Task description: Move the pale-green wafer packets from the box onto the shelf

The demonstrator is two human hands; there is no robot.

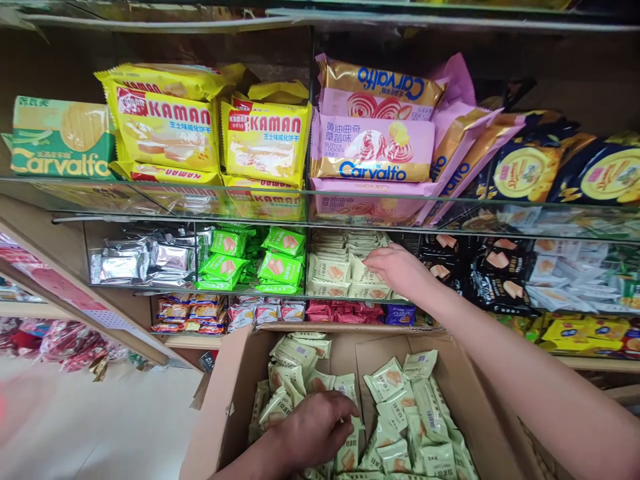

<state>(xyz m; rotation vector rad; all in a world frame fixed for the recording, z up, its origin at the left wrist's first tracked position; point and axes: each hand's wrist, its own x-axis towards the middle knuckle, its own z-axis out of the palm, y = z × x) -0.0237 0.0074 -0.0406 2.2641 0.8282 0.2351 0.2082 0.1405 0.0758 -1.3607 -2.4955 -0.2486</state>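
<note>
Pale green wafer packets (397, 413) fill an open cardboard box (220, 400) below the shelves. My left hand (323, 427) is over the packets inside the box, its fingers curled downward; whatever they hold, if anything, is hidden. On the middle shelf, matching pale packets (327, 270) stand in stacked rows. My right hand (395, 267) reaches into that compartment, with its fingers closed on a pale packet (361, 268) at the right-hand row.
Green packets (225, 267) and silver packets (120, 263) lie left of the pale ones, black packets (503, 267) right. A glass shelf (250, 207) above bears yellow wafer packs (167, 130) and pink cookie packs (375, 147). Lower shelves hold more snacks. Pale floor (100, 420) shows at left.
</note>
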